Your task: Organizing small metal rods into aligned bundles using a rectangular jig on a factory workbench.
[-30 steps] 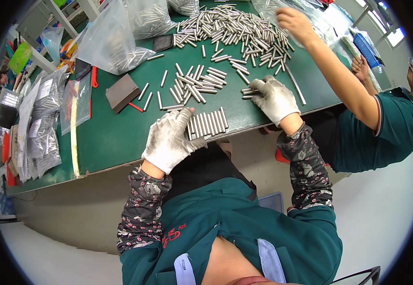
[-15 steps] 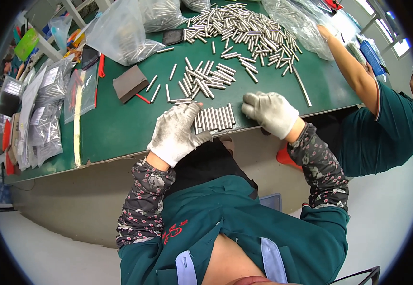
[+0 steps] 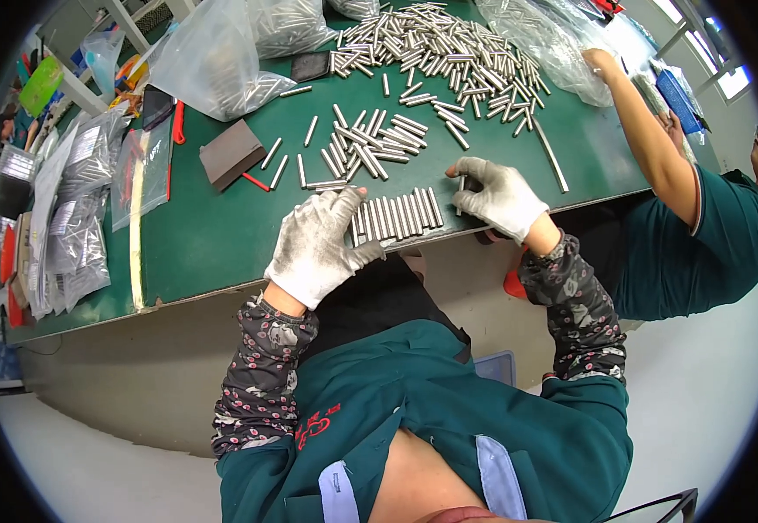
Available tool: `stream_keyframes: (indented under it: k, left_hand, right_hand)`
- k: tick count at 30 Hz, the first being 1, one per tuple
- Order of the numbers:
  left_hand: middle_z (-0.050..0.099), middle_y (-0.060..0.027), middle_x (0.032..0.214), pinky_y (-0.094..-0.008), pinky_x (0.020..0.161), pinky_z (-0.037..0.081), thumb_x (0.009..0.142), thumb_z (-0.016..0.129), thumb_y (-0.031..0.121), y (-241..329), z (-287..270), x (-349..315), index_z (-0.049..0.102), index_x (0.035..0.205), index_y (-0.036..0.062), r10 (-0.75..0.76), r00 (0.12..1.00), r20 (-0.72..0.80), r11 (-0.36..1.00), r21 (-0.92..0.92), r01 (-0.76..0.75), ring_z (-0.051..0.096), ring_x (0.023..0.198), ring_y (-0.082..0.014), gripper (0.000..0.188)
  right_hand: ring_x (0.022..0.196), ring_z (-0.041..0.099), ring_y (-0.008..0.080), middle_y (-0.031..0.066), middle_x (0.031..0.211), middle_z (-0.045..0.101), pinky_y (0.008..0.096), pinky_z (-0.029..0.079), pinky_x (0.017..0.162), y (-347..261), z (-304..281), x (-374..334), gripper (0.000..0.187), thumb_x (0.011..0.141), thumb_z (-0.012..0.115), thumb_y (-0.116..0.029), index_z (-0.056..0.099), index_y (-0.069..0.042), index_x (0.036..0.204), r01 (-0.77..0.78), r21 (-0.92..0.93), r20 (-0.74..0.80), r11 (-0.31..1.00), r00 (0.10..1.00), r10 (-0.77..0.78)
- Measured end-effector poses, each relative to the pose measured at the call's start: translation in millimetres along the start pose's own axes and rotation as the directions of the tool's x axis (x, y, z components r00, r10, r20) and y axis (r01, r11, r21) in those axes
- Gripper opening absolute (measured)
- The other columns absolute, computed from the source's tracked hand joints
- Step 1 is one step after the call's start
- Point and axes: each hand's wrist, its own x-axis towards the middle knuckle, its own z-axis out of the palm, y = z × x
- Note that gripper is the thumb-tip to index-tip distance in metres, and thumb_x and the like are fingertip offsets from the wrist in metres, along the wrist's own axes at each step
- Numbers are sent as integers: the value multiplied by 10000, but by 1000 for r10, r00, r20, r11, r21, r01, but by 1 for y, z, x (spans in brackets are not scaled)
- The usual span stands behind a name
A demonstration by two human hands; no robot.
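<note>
Bracketing left end of row of metal pins [image 3: 396, 215] along worktop's [image 3: 196, 240] near edge: gloved left hand [image 3: 315, 247], thumb and forefinger spread, row's end between. Gloved right hand [image 3: 503, 199] just right of row, fingers curled, pinching single pin [image 3: 461, 195] against thumb. Loose pins [image 3: 370, 144] lay behind row; big heap [image 3: 448, 52] toward far edge. Pins looked stiff, smooth, probably heavy for size, hardly fragile, apt to roll or slip; best grip seemed mid-length, across sides.
</note>
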Motion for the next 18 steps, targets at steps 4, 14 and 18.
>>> stream_keyframes:
  k: [4,14,18]
  left_hand:
    - [616,-122,1096,-387,863,478,564,851,201,1,0,1,550,1207,62,-7,1000,4,1000,17,7,598,989,-312,723]
    - [591,-130,1041,-414,795,485,662,789,348,0,-3,2,536,1207,57,94,995,-28,994,54,-92,596,919,-314,668]
    - [602,-157,1136,-393,876,480,600,839,298,3,-5,5,548,1233,60,-26,996,91,999,48,22,592,1026,-321,737]
  right_hand:
    - [659,600,163,78,750,626,292,495,653,-1,5,1,369,773,655,-125,610,-28,1126,30,-147,-21,989,999,-33]
    - [896,632,332,191,961,647,393,505,812,-3,16,4,478,741,648,-274,609,-74,1173,263,-237,-31,935,960,-278]
    - [985,596,356,183,1068,586,428,480,851,-25,14,-2,608,690,688,-369,575,-136,1241,190,-454,190,870,975,-114]
